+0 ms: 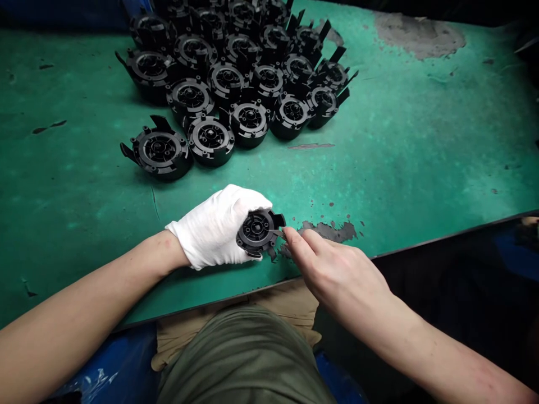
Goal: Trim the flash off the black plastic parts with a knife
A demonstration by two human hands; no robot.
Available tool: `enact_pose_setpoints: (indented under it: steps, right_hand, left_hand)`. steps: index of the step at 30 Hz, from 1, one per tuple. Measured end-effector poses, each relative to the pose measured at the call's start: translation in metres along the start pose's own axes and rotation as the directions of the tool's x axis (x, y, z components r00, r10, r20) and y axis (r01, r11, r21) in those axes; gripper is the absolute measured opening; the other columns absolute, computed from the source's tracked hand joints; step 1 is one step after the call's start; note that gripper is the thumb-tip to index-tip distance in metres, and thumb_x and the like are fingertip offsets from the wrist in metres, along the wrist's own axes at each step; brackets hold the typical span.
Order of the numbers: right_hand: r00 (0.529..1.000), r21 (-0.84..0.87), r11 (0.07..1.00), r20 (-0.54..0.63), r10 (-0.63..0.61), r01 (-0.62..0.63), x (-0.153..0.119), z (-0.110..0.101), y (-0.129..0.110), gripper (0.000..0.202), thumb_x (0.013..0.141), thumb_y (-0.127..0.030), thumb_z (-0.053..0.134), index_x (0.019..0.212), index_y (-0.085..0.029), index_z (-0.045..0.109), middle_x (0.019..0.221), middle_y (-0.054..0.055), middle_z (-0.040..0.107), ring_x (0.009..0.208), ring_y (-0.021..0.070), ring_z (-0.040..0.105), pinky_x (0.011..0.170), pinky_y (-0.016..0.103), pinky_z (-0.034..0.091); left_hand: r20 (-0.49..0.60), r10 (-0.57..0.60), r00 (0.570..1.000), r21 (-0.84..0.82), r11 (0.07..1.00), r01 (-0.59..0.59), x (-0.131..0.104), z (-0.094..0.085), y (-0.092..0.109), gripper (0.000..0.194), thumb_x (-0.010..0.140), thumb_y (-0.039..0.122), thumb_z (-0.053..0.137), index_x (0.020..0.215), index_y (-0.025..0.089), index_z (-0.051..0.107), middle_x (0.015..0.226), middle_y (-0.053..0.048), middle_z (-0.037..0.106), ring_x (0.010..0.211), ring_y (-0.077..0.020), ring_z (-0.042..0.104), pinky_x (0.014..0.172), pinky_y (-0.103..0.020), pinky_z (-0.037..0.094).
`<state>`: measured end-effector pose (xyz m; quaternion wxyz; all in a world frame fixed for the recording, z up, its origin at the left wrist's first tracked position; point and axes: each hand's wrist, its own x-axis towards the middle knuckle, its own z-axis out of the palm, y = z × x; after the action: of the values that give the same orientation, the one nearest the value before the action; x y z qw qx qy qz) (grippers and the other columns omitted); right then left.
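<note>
My left hand, in a white glove, is wrapped round a round black plastic housing. The housing's ringed face with its central hub is turned up toward me, and dark tabs stick out at its right side. My bare right hand is closed in a pinch just right of the housing. From its fingertips a thin, pale metal blade tip reaches onto the housing's face. Most of that tool is hidden inside the hand, so its kind does not show.
Several similar black housings stand in close rows at the back of the green table. Grey worn patches mark its surface. The table's front edge runs just before my lap, with blue plastic below left.
</note>
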<state>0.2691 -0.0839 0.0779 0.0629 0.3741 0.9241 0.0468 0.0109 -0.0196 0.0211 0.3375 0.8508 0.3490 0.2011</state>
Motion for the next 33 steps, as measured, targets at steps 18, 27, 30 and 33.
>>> enact_pose_setpoints:
  steps: [18,27,30,33]
  right_hand:
    - [0.916,0.124,0.920,0.111,-0.384,0.371,0.029,-0.003,0.064,0.024,0.108,-0.009,0.045,0.122,-0.013,0.064,0.083,0.001,0.059,0.060,0.0133,0.050,0.055,0.034,0.022]
    - [0.995,0.168,0.982,0.047,-0.089,0.080,0.009,0.013,0.031,0.027,0.116,-0.024,0.045,0.135,-0.010,0.059,0.086,0.002,0.061,0.061,0.0154,0.054,0.053,0.034,0.030]
    - [0.996,0.136,0.989,0.053,-0.067,0.059,0.004,0.013,0.021,0.035,0.108,-0.011,0.050,0.142,-0.007,0.055,0.088,0.003,0.062,0.062,0.0169,0.055,0.053,0.034,0.034]
    - [0.995,0.100,0.992,0.039,-0.086,0.082,0.003,0.010,0.018,0.043,0.100,-0.002,0.050,0.143,-0.005,0.054,0.087,0.003,0.062,0.063,0.0172,0.056,0.054,0.034,0.037]
  left_hand:
    - [0.023,0.019,1.000,-0.015,1.000,-0.019,0.005,-0.004,0.004,0.039,0.075,0.044,0.087,0.098,0.022,0.064,0.096,-0.005,0.073,0.085,-0.0242,0.068,0.079,-0.036,0.050]
    - [0.026,0.016,1.000,-0.021,1.000,-0.015,0.005,-0.005,0.003,0.043,0.075,0.044,0.089,0.104,0.021,0.067,0.103,-0.007,0.075,0.095,-0.0276,0.071,0.087,-0.038,0.054]
    - [0.021,0.021,1.000,-0.022,1.000,-0.020,0.005,-0.004,0.002,0.045,0.075,0.044,0.089,0.106,0.021,0.066,0.104,-0.007,0.075,0.094,-0.0277,0.071,0.088,-0.039,0.054]
    - [0.022,0.026,0.999,-0.028,0.999,-0.025,0.005,-0.003,0.002,0.045,0.076,0.045,0.088,0.105,0.021,0.066,0.103,-0.007,0.074,0.093,-0.0271,0.070,0.087,-0.038,0.054]
